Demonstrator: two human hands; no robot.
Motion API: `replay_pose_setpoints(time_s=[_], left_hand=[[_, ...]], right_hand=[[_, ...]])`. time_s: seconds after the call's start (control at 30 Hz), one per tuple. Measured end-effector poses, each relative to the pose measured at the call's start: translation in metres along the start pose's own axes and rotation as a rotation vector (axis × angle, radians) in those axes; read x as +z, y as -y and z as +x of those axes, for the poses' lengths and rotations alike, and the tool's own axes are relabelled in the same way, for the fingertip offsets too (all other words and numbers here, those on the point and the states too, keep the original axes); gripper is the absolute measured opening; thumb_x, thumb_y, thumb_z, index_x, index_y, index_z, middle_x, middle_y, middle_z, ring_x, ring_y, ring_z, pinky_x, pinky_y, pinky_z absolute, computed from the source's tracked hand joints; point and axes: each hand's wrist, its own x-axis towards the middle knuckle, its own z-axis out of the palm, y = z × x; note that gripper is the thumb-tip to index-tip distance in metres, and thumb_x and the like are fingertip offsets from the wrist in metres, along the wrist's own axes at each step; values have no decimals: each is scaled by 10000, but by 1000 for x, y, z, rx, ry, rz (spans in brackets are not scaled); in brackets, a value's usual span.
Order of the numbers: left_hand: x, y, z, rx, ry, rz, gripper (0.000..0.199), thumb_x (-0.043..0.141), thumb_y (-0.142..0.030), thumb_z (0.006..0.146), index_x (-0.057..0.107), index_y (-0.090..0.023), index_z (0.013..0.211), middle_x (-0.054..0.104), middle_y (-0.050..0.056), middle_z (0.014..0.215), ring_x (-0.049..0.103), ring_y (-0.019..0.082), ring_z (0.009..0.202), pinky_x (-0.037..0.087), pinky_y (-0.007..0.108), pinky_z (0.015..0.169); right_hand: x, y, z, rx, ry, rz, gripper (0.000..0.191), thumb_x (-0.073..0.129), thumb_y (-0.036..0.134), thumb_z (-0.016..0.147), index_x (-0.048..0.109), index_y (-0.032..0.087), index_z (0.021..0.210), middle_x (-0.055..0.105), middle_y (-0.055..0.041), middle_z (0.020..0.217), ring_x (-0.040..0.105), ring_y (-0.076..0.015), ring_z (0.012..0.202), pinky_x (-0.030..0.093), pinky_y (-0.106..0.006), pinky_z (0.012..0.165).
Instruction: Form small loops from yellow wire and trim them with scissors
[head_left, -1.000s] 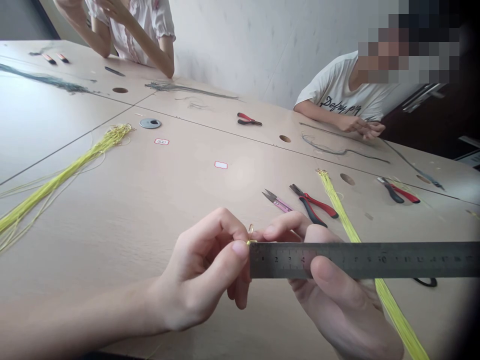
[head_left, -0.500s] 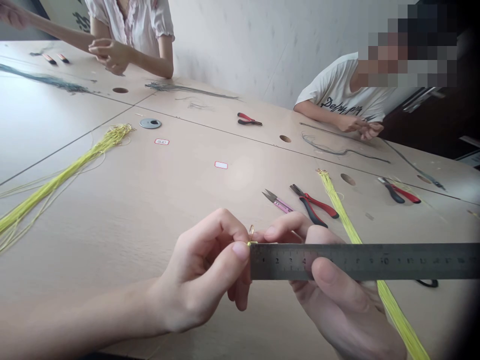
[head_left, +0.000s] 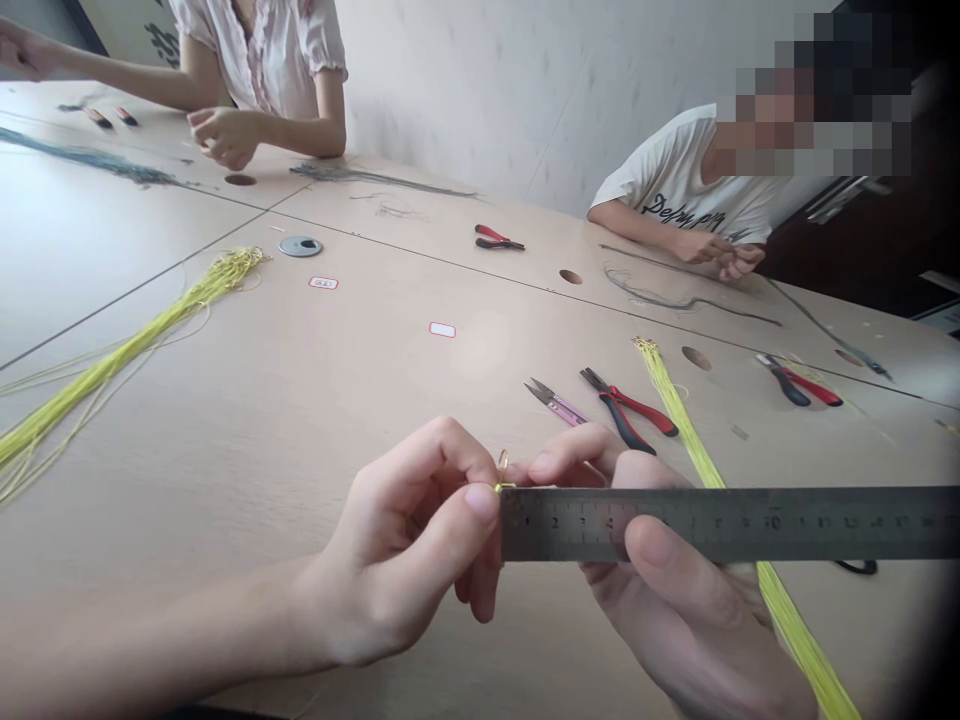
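My right hand (head_left: 675,590) grips a steel ruler (head_left: 750,525), thumb on its marked face and fingers behind. The ruler lies level and runs off to the right edge. At its left end, my left hand (head_left: 420,540) pinches a yellow cord (head_left: 504,487) between thumb and forefinger. A small gold-coloured loop (head_left: 503,462) stands up from the cord, close to my right forefinger. Most of the cord is hidden by my fingers and the ruler. Just beyond my hands lie purple thread snips (head_left: 556,402) and red-and-black pliers (head_left: 628,408).
Bundles of yellow cord lie at left (head_left: 142,340) and right (head_left: 679,410). More pliers (head_left: 499,238), a grey disc (head_left: 301,246) and small labels (head_left: 442,330) rest on the table. Two people sit across, one in a ruffled blouse (head_left: 262,60), another in a printed T-shirt (head_left: 667,180).
My hands and the ruler stay almost still. Across the table, the person in the ruffled blouse has lowered one hand towards the tabletop and shifted the other arm.
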Motion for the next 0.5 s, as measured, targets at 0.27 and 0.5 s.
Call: replay_pose_setpoints(time_s=[0.27,0.5], left_hand=[[1,0,0,-6,-1,-5,177,418,-272,958,433,-206,794,503,-66,555,446,60,389,368,205,453],[0,0,0,-7,-7,-3,186,417,-281,957,431,-204,788,508,-63,548,441,60,379,366,205,447]], right_hand=[[7,0,3,-23,-72,65,173,497,307,911,654,278,978,676,-30,981,659,-188,922,555,-329,757],[9,-1,3,-1,-40,89,188,471,334,921,631,276,998,690,-35,941,685,-212,866,555,-412,813]])
